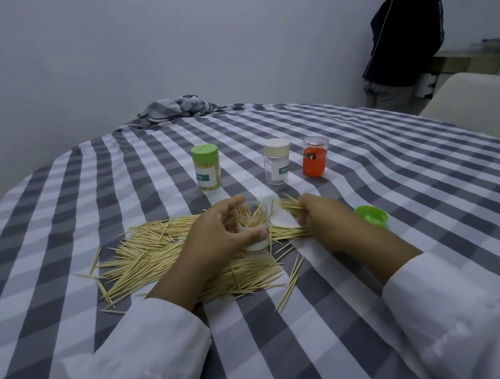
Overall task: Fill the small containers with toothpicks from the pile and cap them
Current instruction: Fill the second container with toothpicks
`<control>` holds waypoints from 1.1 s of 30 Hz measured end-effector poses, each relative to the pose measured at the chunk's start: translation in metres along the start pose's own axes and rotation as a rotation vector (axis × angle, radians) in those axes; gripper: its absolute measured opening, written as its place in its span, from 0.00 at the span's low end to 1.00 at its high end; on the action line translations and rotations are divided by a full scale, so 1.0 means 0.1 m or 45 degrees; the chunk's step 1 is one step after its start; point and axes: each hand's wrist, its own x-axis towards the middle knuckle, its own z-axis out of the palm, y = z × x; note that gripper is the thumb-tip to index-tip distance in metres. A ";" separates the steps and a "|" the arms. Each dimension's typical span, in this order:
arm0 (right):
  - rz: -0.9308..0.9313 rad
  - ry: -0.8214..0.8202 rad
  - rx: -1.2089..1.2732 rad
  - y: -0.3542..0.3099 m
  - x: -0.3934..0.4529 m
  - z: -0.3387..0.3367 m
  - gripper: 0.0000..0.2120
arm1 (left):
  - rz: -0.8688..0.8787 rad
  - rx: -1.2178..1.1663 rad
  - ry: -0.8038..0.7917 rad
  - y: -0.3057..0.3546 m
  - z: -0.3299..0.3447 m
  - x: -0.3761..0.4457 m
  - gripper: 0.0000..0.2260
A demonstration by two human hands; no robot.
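A clear open container (pixel 253 220) with a few toothpicks inside stands upright in the toothpick pile (pixel 156 257). My left hand (pixel 219 234) grips it, fingers and thumb curled round its wall. Just right of it, my right hand (pixel 325 221) holds a bundle of toothpicks (pixel 290 207) whose tips point toward the container's mouth. A loose green cap (pixel 372 217) lies on the cloth to the right of my right hand. Further back stand a green-capped container (pixel 206 168) full of toothpicks, a cream-capped clear container (pixel 277 160) and an orange container (pixel 316 156) with a clear top.
The table wears a grey and white checked cloth (pixel 401 202), bunched up at the far edge (pixel 181 104). A person in a dark hooded jacket (pixel 402 32) stands at the far right, beside a pale chair (pixel 480 98). Stray toothpicks (pixel 291 282) lie near my wrists.
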 end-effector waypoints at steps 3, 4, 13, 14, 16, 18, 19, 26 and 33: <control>0.045 -0.012 0.647 -0.03 -0.04 -0.06 0.07 | 0.011 0.008 -0.010 0.02 0.02 -0.01 0.35; 0.034 -0.008 0.836 -0.04 -0.06 -0.07 0.07 | 0.013 0.012 -0.011 0.03 0.03 -0.02 0.35; -0.114 0.395 1.815 -0.21 -0.04 -0.04 0.08 | 0.007 -0.068 -0.058 0.03 0.12 -0.04 0.35; -0.141 0.424 1.858 -0.23 -0.05 -0.05 0.08 | 0.012 -0.068 -0.063 0.02 0.13 -0.04 0.35; -0.177 0.485 1.889 -0.28 -0.09 -0.07 0.08 | 0.024 -0.056 -0.072 0.01 0.14 -0.04 0.36; -0.196 0.519 1.884 -0.30 -0.11 -0.06 0.08 | 0.034 -0.040 -0.081 0.00 0.15 -0.04 0.36; -0.196 0.524 1.857 -0.32 -0.11 -0.04 0.08 | 0.038 -0.036 -0.082 0.00 0.16 -0.04 0.36; -0.179 0.434 1.512 -0.37 -0.14 0.07 0.09 | 0.037 -0.054 -0.084 -0.02 0.16 -0.03 0.36; -0.063 0.267 1.340 -0.38 -0.12 0.12 0.09 | 0.046 -0.037 -0.079 -0.04 0.15 -0.02 0.36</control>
